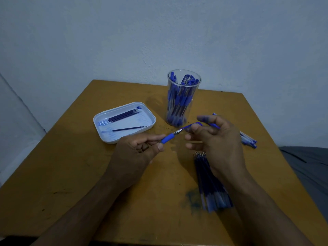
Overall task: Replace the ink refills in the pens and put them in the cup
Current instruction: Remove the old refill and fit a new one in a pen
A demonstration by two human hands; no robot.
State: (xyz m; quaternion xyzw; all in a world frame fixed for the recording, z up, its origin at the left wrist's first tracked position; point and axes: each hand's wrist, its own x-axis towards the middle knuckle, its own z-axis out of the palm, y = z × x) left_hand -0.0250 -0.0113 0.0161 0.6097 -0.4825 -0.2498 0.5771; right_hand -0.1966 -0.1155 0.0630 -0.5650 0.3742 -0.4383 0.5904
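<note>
The pen [188, 130] is held above the table [74, 157] between the two hands, its blue grip section [167, 138] pointing away from the left fingertips and its barrel running up and to the right into the right hand. A metal tip shows just past the grip section, so the step in hand looks like screwing or unscrewing the grip section from the barrel; which of the two I cannot tell. The next move likely calls for a twist with the two hands turning against each other, kept in line so the thin refill inside does not bend. The left hand [136, 148] has its fingers curled, thumb and forefinger pinching the grip section. The right hand [211, 139] pinches the barrel with thumb and forefinger, the other fingers loosely spread. Below the right fingers lies a bundle of refills [209, 181]; beyond them stands the cup [182, 98], full of pens. Left of the left fingers, a tray [106, 119] holds a few refills, and loose pens [248, 139] lie right of the right hand.
</note>
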